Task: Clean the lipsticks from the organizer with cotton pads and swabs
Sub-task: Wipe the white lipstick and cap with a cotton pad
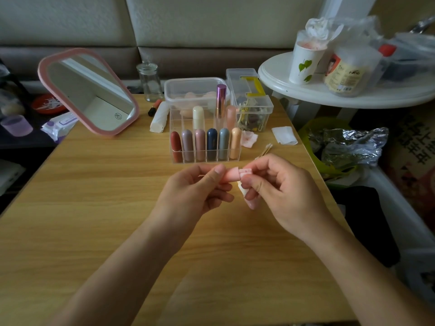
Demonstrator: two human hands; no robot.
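The wiping step is in hand. Just in front of the clear acrylic organizer (205, 160), above the wood-grain surface (113, 189), the left hand (200, 184) pinches one end of a smooth, rounded pink lipstick (228, 175) between thumb and fingers. The right hand (280, 187) curls round the other end, with a folded cotton pad (244, 172) wrapped over it. The pad looks soft and is tinged pink.

In the organizer's front row, six glossy bullet-shaped tubes (211, 144) stand upright, with three taller ones behind. Just right of the organizer lie a crumpled stained pad (250, 138), a clean white square pad (284, 135) and a few thin wooden-stemmed swabs (265, 150).

The next move is probably to twist the lipstick inside the pad, then set it in a free compartment. That calls for a firm pinch, since the casing looks slippery.
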